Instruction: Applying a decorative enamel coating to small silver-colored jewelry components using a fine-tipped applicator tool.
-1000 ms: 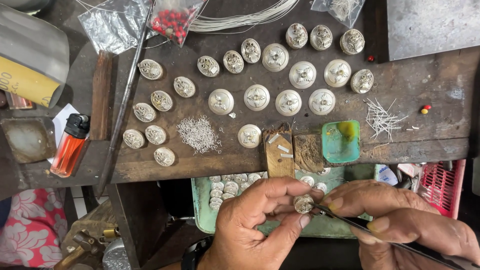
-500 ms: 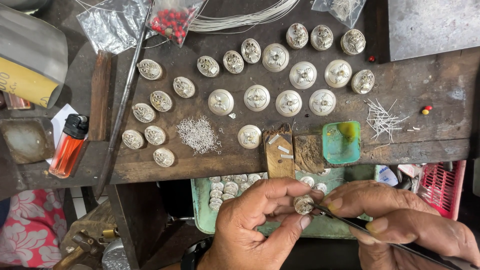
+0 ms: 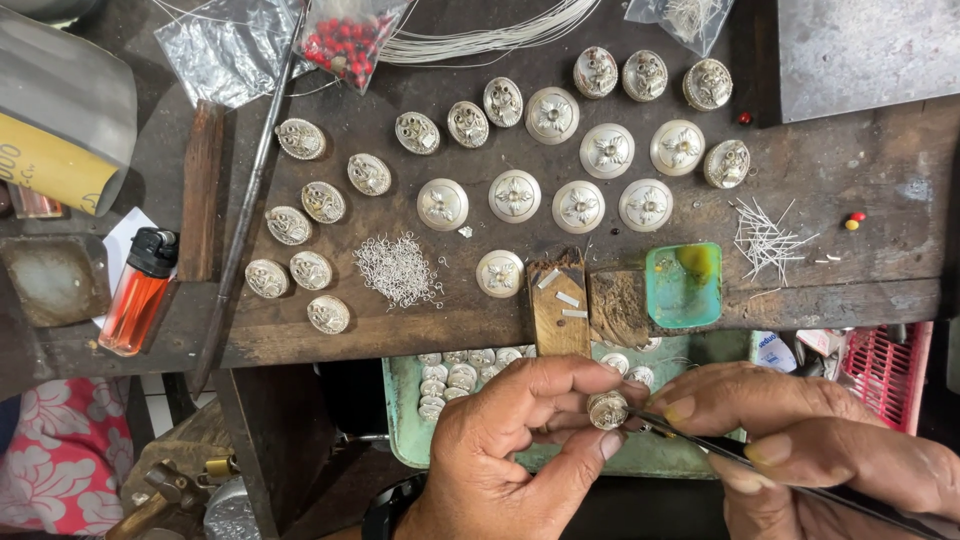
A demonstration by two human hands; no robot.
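1. The left hand (image 3: 510, 440) pinches a small round silver ornament (image 3: 607, 409) between thumb and fingers (image 3: 590, 372), above the green tray (image 3: 400, 440) below the desk (image 3: 880, 230) edge.
2. The right hand (image 3: 800, 450) has its fingers pressed together around thin tweezers (image 3: 760, 468); the tip touches the ornament's right side.
3. Judgement: the step goes best with the ornament pinched firmly by its rim and the tip guided lightly.
4. Compared with the earlier frames, hands, ornament and tweezers are unchanged in position.
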